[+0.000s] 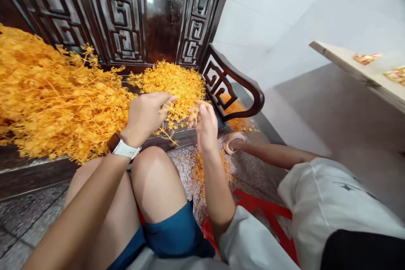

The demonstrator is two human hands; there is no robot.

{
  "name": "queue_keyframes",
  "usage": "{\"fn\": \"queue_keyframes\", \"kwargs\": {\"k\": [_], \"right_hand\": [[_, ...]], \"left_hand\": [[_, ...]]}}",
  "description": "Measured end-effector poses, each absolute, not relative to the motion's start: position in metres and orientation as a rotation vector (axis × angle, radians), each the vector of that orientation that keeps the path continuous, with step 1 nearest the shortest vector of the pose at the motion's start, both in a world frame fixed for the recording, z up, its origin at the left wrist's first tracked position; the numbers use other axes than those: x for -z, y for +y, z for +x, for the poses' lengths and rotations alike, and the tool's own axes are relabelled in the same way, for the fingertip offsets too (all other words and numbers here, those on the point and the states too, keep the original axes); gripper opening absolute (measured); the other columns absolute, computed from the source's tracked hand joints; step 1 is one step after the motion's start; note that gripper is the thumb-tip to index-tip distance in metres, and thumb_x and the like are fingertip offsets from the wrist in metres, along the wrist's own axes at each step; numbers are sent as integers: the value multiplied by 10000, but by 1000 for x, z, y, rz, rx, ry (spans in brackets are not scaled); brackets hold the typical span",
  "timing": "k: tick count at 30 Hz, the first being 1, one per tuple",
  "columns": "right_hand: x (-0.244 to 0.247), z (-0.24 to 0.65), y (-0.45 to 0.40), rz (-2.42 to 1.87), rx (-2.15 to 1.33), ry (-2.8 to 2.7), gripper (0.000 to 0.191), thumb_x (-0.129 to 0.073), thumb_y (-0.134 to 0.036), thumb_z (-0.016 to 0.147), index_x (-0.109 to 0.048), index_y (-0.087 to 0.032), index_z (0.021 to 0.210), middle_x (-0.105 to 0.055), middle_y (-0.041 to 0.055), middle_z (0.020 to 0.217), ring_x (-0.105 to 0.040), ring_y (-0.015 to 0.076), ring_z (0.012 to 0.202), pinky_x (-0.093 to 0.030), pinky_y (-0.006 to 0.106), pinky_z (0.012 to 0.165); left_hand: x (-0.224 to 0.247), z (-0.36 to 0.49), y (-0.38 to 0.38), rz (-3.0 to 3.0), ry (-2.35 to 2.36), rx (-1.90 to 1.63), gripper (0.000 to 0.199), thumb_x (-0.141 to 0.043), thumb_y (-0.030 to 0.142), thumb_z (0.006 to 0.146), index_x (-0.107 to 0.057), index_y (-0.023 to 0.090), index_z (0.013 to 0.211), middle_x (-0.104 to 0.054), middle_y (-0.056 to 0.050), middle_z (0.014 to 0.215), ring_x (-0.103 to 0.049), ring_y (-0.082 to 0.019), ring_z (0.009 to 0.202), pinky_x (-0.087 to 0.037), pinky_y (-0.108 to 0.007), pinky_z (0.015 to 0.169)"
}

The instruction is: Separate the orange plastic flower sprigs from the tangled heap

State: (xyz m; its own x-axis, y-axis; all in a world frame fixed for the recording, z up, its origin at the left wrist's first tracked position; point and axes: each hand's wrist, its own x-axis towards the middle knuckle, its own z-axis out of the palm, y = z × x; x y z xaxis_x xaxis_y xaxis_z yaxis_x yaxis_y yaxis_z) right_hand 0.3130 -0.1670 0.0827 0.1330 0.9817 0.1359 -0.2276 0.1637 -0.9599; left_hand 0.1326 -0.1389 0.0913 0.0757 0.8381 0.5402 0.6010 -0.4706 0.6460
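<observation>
My left hand, with a watch on its wrist, is closed in a pinch on a thin yellow flower sprig whose stem hangs below the fingers. Facing it, my right hand has its fingers curled around small yellow florets, partly blurred. Both hands are over the front edge of a dark wooden bench. Just behind them lies a heap of loose yellow florets. To the left, a much bigger pile of branching yellow sprigs covers the seat.
The carved bench back rises behind the piles, and a curved armrest closes the right end. Yellow bits litter the floor. Another person's leg and a red stool are at right, below a board's edge.
</observation>
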Motion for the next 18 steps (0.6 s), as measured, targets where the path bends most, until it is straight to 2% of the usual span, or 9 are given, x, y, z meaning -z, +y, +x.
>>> {"fn": "queue_keyframes", "kwargs": {"k": [3, 6, 12, 18], "right_hand": [[-96, 312, -138, -948, -1096, -1065, 483, -732, -639, 907, -584, -255, 1160, -676, 7, 935, -564, 93, 661, -487, 232, 589], [-105, 319, -119, -934, -1095, -1056, 479, -810, -592, 863, -595, -244, 1112, -666, -7, 892, -547, 77, 633, -467, 219, 568], [-103, 334, -116, -1030, -1159, -1057, 507, -914, -569, 744, -668, -230, 1028, -655, -11, 894, -585, 74, 636, -465, 212, 525], [-100, 319, -120, -989, -1221, -1274, 432, -885, -558, 781, -704, -218, 977, -689, -13, 826, -594, 86, 603, -522, 245, 551]], "left_hand": [[-106, 141, -138, 2579, 1505, -1126, 295, -577, 390, 1060, -761, 197, 933, -596, -49, 717, -543, -182, 632, -242, -334, 593], [-109, 151, -138, 2739, 1475, -1180, 323, -513, 359, 1094, -782, 202, 1009, -593, -59, 714, -553, -198, 643, -246, -353, 595], [-85, 155, -141, 2617, 1328, -1452, 364, -471, 373, 1115, -800, 219, 1105, -626, -58, 703, -562, -192, 669, -318, -351, 620], [-73, 147, -153, 2483, 1285, -1541, 348, -509, 384, 1096, -810, 211, 1104, -690, -62, 743, -578, -184, 674, -344, -326, 623]]}}
